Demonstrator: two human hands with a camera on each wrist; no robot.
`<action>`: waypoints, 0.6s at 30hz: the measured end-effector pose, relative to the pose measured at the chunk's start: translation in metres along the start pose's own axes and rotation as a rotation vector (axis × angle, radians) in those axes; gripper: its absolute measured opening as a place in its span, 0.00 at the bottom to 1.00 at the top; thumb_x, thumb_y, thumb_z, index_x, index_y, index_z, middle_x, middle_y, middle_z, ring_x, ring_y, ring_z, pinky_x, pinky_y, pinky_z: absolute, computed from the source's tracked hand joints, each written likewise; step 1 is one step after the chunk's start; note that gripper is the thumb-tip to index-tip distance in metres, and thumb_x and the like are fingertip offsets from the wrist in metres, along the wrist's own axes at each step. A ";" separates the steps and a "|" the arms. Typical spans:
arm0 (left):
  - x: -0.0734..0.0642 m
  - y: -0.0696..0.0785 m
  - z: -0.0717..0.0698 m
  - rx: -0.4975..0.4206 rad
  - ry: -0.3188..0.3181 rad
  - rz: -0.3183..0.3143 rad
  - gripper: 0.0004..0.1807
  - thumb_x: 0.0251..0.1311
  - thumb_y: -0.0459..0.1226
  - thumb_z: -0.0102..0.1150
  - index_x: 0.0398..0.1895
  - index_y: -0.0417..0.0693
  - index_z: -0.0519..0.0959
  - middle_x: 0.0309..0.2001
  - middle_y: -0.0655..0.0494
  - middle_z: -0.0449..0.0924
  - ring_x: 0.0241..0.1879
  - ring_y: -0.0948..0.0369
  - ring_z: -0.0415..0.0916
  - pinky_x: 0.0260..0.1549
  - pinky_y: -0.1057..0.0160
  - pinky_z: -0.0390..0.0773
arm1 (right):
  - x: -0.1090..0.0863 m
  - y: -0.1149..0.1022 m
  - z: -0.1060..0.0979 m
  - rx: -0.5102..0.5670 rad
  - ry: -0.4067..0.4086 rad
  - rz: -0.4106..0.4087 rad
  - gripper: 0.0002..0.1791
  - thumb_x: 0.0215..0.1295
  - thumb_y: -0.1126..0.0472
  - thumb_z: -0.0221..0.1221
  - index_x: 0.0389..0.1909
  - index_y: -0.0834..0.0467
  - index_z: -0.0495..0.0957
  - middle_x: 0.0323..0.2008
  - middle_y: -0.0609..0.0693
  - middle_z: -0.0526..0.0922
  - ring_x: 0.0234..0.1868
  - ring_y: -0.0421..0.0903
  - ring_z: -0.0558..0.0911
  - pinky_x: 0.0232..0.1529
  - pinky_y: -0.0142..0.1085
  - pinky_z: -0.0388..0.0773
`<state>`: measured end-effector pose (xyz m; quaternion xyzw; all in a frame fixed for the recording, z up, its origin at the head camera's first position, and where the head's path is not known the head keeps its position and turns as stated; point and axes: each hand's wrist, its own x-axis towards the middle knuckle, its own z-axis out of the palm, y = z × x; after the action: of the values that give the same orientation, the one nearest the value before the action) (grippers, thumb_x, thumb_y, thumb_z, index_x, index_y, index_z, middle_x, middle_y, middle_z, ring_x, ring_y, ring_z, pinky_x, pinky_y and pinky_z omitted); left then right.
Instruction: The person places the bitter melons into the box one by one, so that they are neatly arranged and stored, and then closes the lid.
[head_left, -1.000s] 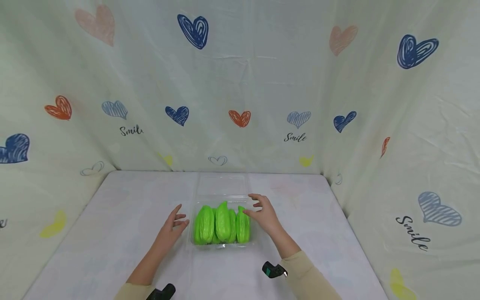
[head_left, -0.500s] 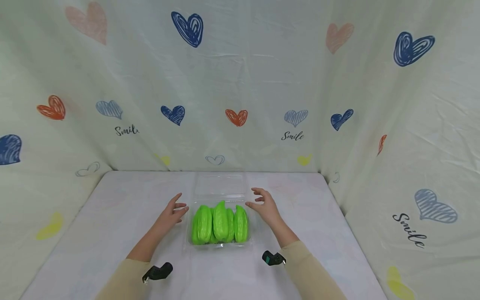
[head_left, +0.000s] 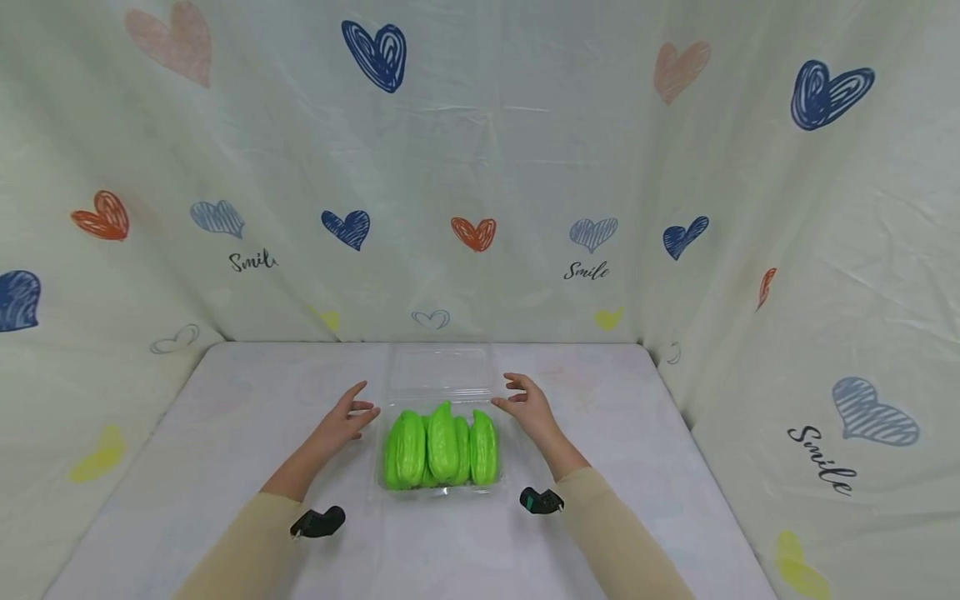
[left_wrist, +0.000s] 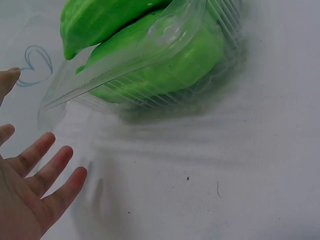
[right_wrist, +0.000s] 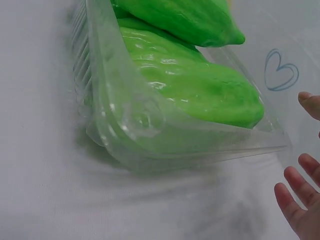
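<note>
Several bright green, ridged, gourd-like fruits (head_left: 442, 446) lie side by side in a clear plastic clamshell box (right_wrist: 200, 142). Its transparent lid (head_left: 441, 371) is folded back flat toward the far side. My left hand (head_left: 341, 423) hovers by the box's back left corner, fingers spread and holding nothing. On the other side, my right hand (head_left: 531, 410) is held near the back right corner, its fingers loosely extended and grasping nothing. Both wrist views show the fingertips apart from the box wall.
The box stands on a white cloth-covered table (head_left: 442, 550). Behind and at both sides hangs a pale curtain (head_left: 525, 167) printed with hearts and "Smile". A small black camera (head_left: 318, 522) sits on the left wrist and another black camera (head_left: 542, 501) on the right.
Both hands have moved toward the far side of the table. The right hand has drawn back from the rightmost fruit. The box and fruits stay in place; the head view shifted slightly.
</note>
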<state>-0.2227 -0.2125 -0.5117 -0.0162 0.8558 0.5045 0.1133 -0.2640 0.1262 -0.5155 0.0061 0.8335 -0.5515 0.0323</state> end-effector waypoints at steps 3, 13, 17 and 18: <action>0.004 -0.003 0.000 0.014 0.003 -0.002 0.40 0.72 0.44 0.52 0.76 0.39 0.44 0.63 0.30 0.65 0.57 0.38 0.70 0.48 0.48 0.78 | 0.004 0.005 0.001 0.001 0.000 0.017 0.31 0.59 0.60 0.69 0.63 0.59 0.72 0.54 0.59 0.76 0.46 0.52 0.78 0.42 0.43 0.78; 0.014 -0.008 0.002 -0.048 -0.004 -0.014 0.38 0.72 0.42 0.53 0.76 0.41 0.46 0.63 0.31 0.65 0.58 0.38 0.69 0.50 0.46 0.76 | 0.012 0.016 0.005 -0.012 -0.020 0.010 0.33 0.60 0.59 0.68 0.65 0.62 0.70 0.53 0.61 0.76 0.49 0.57 0.76 0.45 0.47 0.78; 0.016 -0.010 0.004 -0.052 -0.016 -0.021 0.37 0.72 0.42 0.52 0.76 0.40 0.47 0.62 0.30 0.65 0.59 0.38 0.68 0.50 0.45 0.76 | 0.012 0.020 0.006 -0.021 -0.047 0.017 0.33 0.60 0.58 0.68 0.66 0.61 0.69 0.54 0.61 0.76 0.50 0.57 0.76 0.46 0.47 0.78; 0.017 -0.011 0.005 -0.049 -0.020 -0.019 0.37 0.72 0.41 0.52 0.76 0.40 0.47 0.62 0.30 0.65 0.59 0.38 0.68 0.50 0.45 0.76 | 0.012 0.020 0.006 -0.020 -0.054 0.019 0.34 0.60 0.58 0.68 0.66 0.61 0.69 0.54 0.61 0.76 0.51 0.57 0.76 0.46 0.48 0.78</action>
<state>-0.2369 -0.2122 -0.5266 -0.0218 0.8419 0.5242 0.1262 -0.2745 0.1283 -0.5371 -0.0013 0.8377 -0.5428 0.0600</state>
